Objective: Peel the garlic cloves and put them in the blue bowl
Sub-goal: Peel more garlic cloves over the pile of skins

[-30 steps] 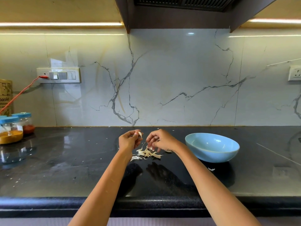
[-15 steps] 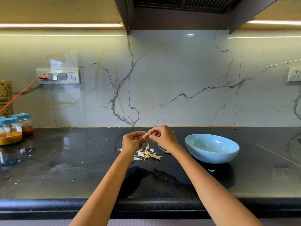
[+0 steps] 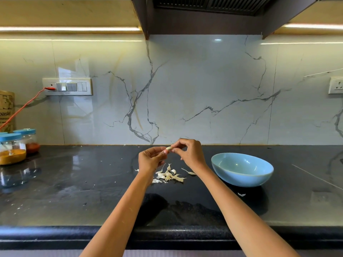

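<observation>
Left hand and right hand are both raised above the glossy black stone countertop, fingertips meeting on one small pale garlic clove. Left pinches it between thumb and fingers from the left end; right pinches the other end, remaining fingers curled. Clove is off the counter, held between the two hands, left of the light-blue oval ceramic bowl. Bowl sits on the counter just right of the right wrist; can't tell whether anything is inside. Small heap of white papery garlic skins lies on the counter under the hands, with one stray skin scrap in front of the bowl. Far left: clear blue-lidded jar of yellow powder, and behind it a blue-lidded jar of red powder.
</observation>
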